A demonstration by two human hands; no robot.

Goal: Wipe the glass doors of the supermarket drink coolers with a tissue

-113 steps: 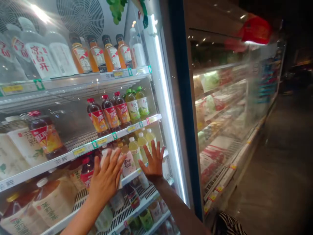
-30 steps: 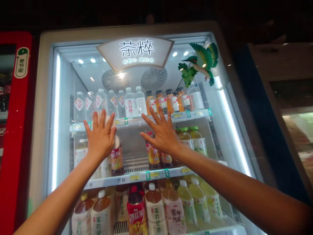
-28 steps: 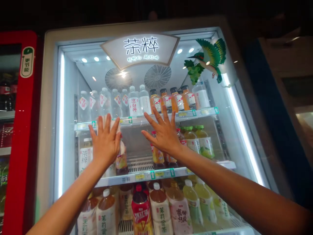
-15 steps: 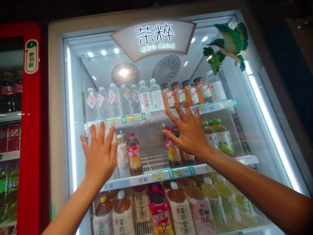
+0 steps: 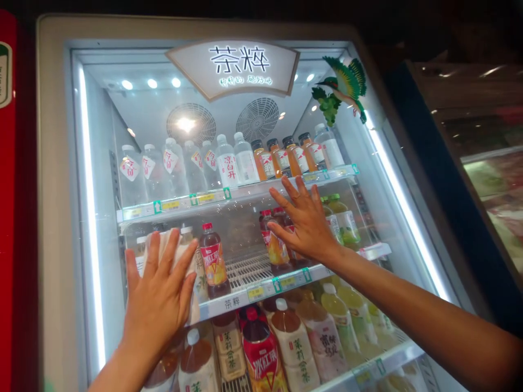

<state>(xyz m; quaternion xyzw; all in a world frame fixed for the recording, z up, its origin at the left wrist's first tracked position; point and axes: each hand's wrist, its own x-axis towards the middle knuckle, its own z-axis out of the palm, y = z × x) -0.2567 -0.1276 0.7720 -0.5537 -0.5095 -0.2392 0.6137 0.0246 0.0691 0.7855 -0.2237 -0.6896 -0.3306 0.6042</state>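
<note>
Clear water bottles (image 5: 175,166) and orange juice bottles (image 5: 281,158) are sitting along the top shelf, big tea jugs (image 5: 292,343) are crowding the bottom one, and a bird decal (image 5: 345,84) is hanging top right beside the lit sign (image 5: 239,62).

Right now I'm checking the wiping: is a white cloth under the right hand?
No, the white cloth lies under the left hand; the right hand is bare.

I am pressing my left hand (image 5: 157,299) flat, fingers spread, on a white cloth (image 5: 171,256) against the glass door (image 5: 368,179) of the lit drinks cooler (image 5: 53,163). My right hand (image 5: 304,220) is resting open on the glass, well apart, over the red-capped bottles (image 5: 272,239).
</note>
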